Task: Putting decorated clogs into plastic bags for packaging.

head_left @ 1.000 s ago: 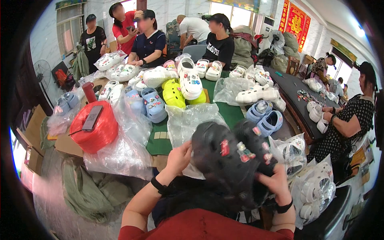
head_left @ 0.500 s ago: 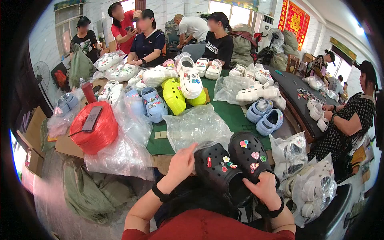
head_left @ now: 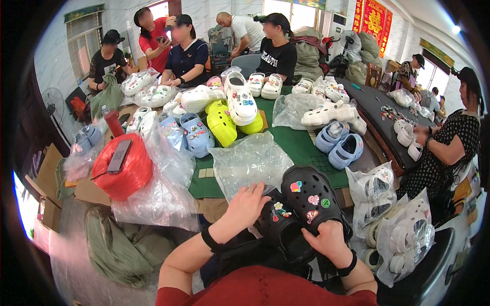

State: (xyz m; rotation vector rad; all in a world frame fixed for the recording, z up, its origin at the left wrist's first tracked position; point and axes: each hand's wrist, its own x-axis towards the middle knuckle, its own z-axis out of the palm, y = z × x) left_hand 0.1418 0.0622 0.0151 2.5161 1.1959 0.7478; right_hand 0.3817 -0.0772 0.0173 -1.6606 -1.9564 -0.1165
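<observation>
Already both black perforated foam clogs [head_left: 301, 209] carry coloured charms; the right hand [head_left: 329, 242] grips one heel, the left hand [head_left: 248, 203] rests flat, seemingly toward the clear plastic bag [head_left: 250, 163], unpacked.

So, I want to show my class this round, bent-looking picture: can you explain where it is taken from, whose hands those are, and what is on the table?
The picture comes from a wide camera worn on a person's head, looking down, so straight edges curve toward the rim. No machine is involved: the two arms rising from the bottom edge are the wearer's own. The left hand rests on one black clog, and the right hand grips that pair from below; the other black clog carries small colourful charms. Beyond them the green table holds a clear plastic bag, yellow clogs, blue clogs and white clogs. A red spool sits to the left. Other people sit around the far side.
</observation>
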